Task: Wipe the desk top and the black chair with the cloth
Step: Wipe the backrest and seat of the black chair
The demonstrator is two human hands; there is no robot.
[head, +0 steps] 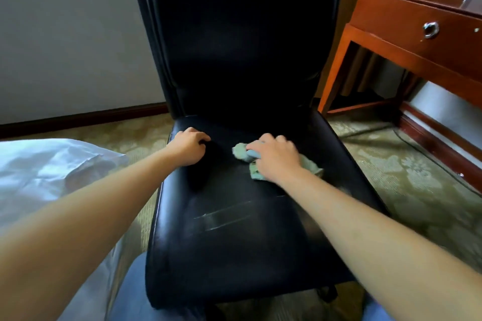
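One black chair [234,86] fills the frame, its seat under both hands; the chair half of the job appears to be the step in hand. To its right stands one wooden desk [407,21] with a single drawer and one ring pull [430,30], its top barely in view at the frame edge, so whether it has been wiped cannot be told. One white pillow [49,167] lies at lower left on the bed. On the seat's far left rests the left hand [190,147], fingers curled and holding nothing, seemingly bracing the chair. The right hand [273,156] grips and presses one pale green cloth [310,165], bunched at mid-seat toward the right. Faint streaks mark the nearer seat. The next move likely calls for steady strokes across the remaining seat, then up the backrest.
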